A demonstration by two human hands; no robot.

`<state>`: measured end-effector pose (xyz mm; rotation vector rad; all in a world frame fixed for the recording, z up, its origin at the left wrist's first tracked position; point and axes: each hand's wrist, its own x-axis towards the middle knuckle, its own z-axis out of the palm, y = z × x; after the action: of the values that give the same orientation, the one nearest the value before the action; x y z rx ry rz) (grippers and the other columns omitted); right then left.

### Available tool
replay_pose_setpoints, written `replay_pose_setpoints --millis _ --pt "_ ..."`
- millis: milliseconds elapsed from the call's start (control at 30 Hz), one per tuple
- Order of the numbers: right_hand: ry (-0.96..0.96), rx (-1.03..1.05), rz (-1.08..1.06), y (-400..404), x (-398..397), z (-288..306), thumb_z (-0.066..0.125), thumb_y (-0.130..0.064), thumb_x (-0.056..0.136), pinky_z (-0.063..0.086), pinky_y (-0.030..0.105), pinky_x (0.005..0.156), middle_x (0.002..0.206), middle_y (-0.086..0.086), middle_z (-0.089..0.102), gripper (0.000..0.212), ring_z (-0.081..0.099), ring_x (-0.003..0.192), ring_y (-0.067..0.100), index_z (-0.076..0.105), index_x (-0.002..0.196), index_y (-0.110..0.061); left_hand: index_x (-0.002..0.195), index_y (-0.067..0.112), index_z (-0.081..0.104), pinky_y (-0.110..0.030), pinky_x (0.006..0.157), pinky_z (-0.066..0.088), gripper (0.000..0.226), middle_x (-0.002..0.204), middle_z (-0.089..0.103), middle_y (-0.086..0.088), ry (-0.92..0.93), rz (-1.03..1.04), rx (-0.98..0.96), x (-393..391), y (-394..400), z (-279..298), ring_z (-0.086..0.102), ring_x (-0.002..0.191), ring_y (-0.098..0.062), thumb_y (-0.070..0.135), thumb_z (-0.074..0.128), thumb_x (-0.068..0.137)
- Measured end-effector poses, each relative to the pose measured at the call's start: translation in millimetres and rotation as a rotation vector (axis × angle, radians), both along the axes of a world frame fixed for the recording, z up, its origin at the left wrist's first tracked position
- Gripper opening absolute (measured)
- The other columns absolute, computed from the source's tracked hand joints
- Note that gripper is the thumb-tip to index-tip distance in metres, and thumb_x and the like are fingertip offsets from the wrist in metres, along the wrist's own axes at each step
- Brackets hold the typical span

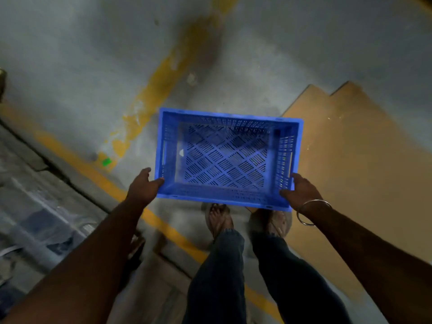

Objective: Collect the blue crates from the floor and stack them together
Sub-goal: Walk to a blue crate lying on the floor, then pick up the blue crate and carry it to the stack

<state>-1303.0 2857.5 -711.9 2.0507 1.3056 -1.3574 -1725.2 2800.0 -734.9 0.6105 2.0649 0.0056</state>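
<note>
The blue crate is held up in front of the person, open side up and empty, above the floor and the person's sandalled feet. The left hand grips its near left corner, fingers curled over the rim; the right hand, with a metal bangle on the wrist, grips the near right corner the same way. Below lies a grey concrete floor, scuffed and dimly lit. A worn yellow painted line runs away ahead, meeting another yellow line that crosses diagonally under the left arm. A small green mark sits near their junction. To the right, flat brown cardboard sheets lie on the floor. At the left edge the picture is too blurred to tell what is there.
</note>
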Motion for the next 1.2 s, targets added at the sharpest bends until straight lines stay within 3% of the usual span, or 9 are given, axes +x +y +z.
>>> replay_pose_setpoints --millis 100,167,233,300,467,667,833,1033,1200 --pt "-0.024 0.000 -0.064 0 3 -47 0.069 -0.038 0.074 0.048 0.042 0.089 0.124 0.020 0.052 0.071 0.055 0.108 0.038 0.040 0.133 -0.014 0.156 0.013 0.026 -0.045 0.116 0.032 0.088 0.158 0.033 -0.016 0.005 0.042 -0.020 -14 10 -58 0.037 0.143 -0.031 0.036 0.072 0.084" --pt "-0.047 -0.001 -0.098 -2 6 -71 0.072 -0.031 0.076 0.046 0.043 0.090 0.125 0.020 0.045 0.075 0.053 0.110 0.040 0.033 0.137 -0.010 0.157 0.014 0.020 -0.047 0.115 0.034 0.096 0.160 0.030 -0.013 -0.014 0.099 -0.032 -18 17 -81 0.037 0.143 -0.031 0.037 0.074 0.081" --pt "-0.058 0.024 -0.192 -5 10 -91 0.075 -0.027 0.075 0.045 0.042 0.090 0.127 0.020 0.046 0.078 0.054 0.110 0.037 0.031 0.137 -0.010 0.152 0.011 0.031 -0.044 0.108 0.042 0.080 0.148 0.045 -0.013 -0.072 0.187 -0.025 -21 18 -102 0.051 0.129 -0.031 0.028 0.072 0.086" --pt "-0.047 0.060 -0.307 -5 16 -106 0.075 -0.023 0.076 0.047 0.043 0.088 0.123 0.017 0.055 0.064 0.058 0.104 0.035 0.039 0.128 -0.013 0.129 0.007 0.053 -0.042 0.092 0.050 0.051 0.124 0.063 -0.014 -0.120 0.217 0.009 -19 21 -115 0.063 0.107 -0.031 0.023 0.072 0.084" --pt "0.014 0.041 -0.383 2 21 -122 0.073 -0.022 0.079 0.048 0.043 0.090 0.124 0.012 0.056 0.062 0.058 0.107 0.033 0.039 0.131 -0.014 0.116 0.010 0.061 -0.051 0.085 0.058 0.054 0.107 0.070 -0.016 -0.111 0.283 0.061 -33 17 -145 0.070 0.093 -0.032 0.031 0.076 0.069" --pt "0.066 0.044 -0.368 17 47 -117 0.068 -0.043 0.055 0.049 0.050 0.094 0.123 0.012 0.057 0.082 0.058 0.109 0.033 0.040 0.130 -0.025 0.113 0.003 0.063 -0.043 0.081 0.053 0.029 0.104 0.068 -0.019 -0.159 0.265 0.103 -5 12 -98 0.066 0.092 -0.034 -0.003 0.062 0.085" --pt "0.130 0.157 -0.376 31 81 -87 0.065 -0.022 0.050 0.052 0.048 0.092 0.116 0.008 0.065 0.082 0.064 0.104 0.029 0.047 0.128 -0.036 0.119 0.011 0.061 -0.036 0.072 0.053 0.044 0.100 0.066 -0.014 -0.151 0.234 0.163 17 6 -42 0.063 0.083 -0.030 -0.013 0.051 0.084" --pt "0.185 0.206 -0.407 13 117 15 0.050 0.010 0.067 0.048 0.030 0.082 0.104 0.001 0.065 0.071 0.060 0.095 0.020 0.056 0.127 -0.027 0.117 0.021 0.066 -0.052 0.082 0.055 0.052 0.111 0.070 -0.014 -0.116 0.108 0.130 48 8 47 0.067 0.094 -0.036 -0.009 0.053 0.076" --pt "0.193 0.309 -0.479 -22 160 116 0.050 0.015 0.072 0.041 0.011 0.068 0.105 -0.002 0.057 0.066 0.051 0.094 0.011 0.054 0.131 -0.014 0.114 0.018 0.065 -0.052 0.081 0.054 0.052 0.106 0.068 -0.013 -0.086 0.093 0.171 95 10 138 0.064 0.094 -0.035 -0.013 0.055 0.073"
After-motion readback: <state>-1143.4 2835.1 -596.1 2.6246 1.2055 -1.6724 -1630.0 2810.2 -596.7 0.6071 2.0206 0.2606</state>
